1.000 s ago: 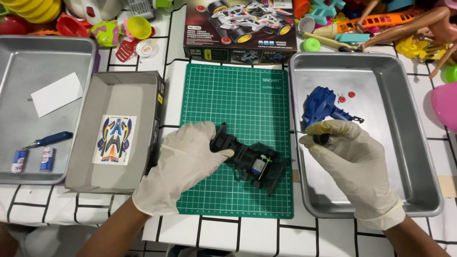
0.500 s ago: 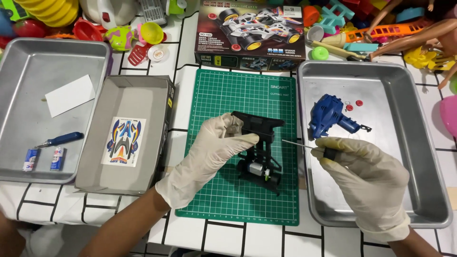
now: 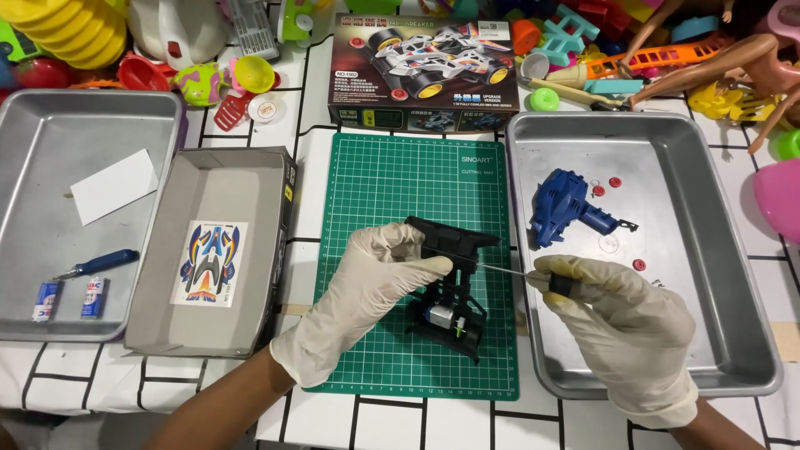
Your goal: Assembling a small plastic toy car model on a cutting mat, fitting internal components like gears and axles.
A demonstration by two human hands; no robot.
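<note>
Left hand (image 3: 367,308) was clamped on the black toy car chassis (image 3: 446,283) over the green mat (image 3: 375,192), right hand (image 3: 621,321) gripped the screwdriver (image 3: 533,277), so probably best kept dead straight, light pressure.

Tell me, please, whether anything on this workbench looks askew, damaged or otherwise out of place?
Nothing looks damaged or spilled. The black toy car chassis stands tilted on the green cutting mat, held by the left hand, while the right hand points a thin screwdriver at it. The blue body shell lies apart in the right tray.
</note>
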